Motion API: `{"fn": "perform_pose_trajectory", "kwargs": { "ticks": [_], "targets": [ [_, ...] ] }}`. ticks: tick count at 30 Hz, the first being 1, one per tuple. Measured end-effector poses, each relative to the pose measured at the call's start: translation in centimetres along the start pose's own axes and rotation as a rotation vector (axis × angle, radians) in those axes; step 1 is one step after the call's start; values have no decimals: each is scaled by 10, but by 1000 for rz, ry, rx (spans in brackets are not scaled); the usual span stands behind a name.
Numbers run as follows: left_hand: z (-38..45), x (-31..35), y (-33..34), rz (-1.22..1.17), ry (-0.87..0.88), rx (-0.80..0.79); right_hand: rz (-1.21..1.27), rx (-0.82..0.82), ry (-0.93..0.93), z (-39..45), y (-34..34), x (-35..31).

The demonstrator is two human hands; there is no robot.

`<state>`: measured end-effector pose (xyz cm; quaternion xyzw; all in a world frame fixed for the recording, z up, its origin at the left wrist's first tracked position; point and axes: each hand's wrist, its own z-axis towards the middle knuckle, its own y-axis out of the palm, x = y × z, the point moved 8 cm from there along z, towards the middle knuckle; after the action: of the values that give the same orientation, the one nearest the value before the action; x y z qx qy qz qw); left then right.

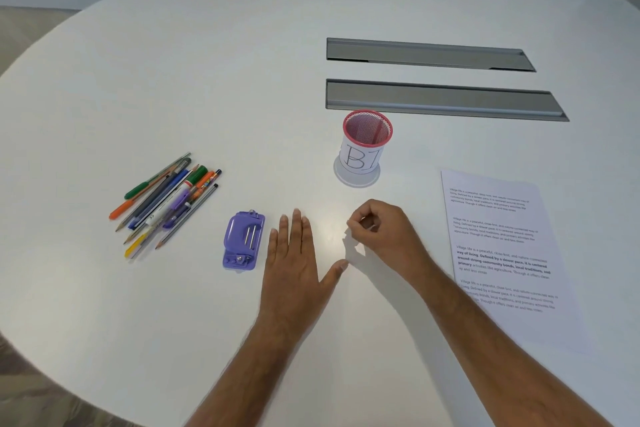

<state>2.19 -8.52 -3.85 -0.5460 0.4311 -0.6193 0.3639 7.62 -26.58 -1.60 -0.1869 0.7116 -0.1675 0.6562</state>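
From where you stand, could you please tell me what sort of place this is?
Probably an office meeting room: a white table with cable hatches, a printed sheet and pens.

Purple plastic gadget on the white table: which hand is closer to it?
Left. The left hand lies flat just right of the purple plastic gadget; the right hand is curled farther right.

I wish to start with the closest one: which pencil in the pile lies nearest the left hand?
The grey pencil at the right edge of the pile; the others lie farther left.
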Motion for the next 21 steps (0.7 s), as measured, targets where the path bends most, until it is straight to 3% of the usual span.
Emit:
{"fn": "perform_pose_trajectory", "kwargs": {
  "ticks": [4,9,14,21],
  "targets": [
    [2,-3,-5,-80,0,-11,152,97,1,-6,-24,4],
    [16,9,-33,-261,40,102,218,184,-97,2,-60,-18],
    [53,30,-71,-481,101,228,141,234,-212,32,-96,-54],
    [135,52,-107,-592,120,215,-67,177,-305,89,-115,-93]
  ]
}}
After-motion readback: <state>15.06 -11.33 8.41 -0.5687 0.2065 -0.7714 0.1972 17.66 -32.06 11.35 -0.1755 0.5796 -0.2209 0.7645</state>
